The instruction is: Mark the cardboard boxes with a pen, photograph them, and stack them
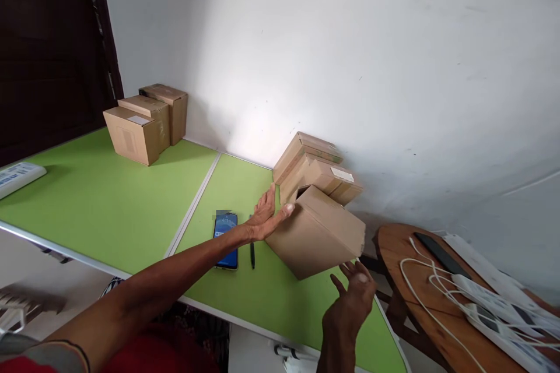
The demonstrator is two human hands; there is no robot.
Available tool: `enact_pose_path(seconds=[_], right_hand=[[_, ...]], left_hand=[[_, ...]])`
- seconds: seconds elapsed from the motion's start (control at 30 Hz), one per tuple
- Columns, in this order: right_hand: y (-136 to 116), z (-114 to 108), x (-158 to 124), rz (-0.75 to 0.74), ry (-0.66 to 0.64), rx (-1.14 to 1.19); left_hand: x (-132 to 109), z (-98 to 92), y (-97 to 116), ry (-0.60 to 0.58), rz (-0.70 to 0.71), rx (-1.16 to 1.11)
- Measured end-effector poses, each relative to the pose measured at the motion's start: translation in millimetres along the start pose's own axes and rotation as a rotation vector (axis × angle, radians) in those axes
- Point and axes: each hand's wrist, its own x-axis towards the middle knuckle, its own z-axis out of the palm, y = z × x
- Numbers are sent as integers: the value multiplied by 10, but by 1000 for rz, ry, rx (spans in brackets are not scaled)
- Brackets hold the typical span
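A plain brown cardboard box (317, 233) sits at the right end of the green table, in front of several other boxes. My left hand (266, 215) is at its left side, fingers stretched out and thumb at the box's upper left edge. By the box's lower right corner is my right hand (352, 294), its fingers apart and nothing held in it. Behind, two cardboard boxes stand against the wall: a labelled one (326, 178) and a taller one (306, 154). Under my left forearm lie a phone (226, 245) with a lit screen and a black pen (252, 253).
Three stacked-together cardboard boxes (135, 134) stand at the table's far left. A white power strip (20, 176) lies on the left edge. At right, a wooden stool (406, 285) carries white cables and power strips (494, 297). A white wall (350, 58) borders the green table (114, 198).
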Motion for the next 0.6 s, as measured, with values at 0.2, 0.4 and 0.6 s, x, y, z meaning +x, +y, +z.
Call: enact_pose_path(seconds=[0.2, 0.4, 0.6], right_hand=[[-5, 137, -84, 74, -296, 82], [-85, 139, -138, 94, -249, 35], [-421, 331, -231, 217, -303, 319]], left_hand=[[214, 236, -49, -125, 33, -69], [-294, -314, 411, -254, 139, -19], [-809, -1126, 1028, -174, 411, 202]])
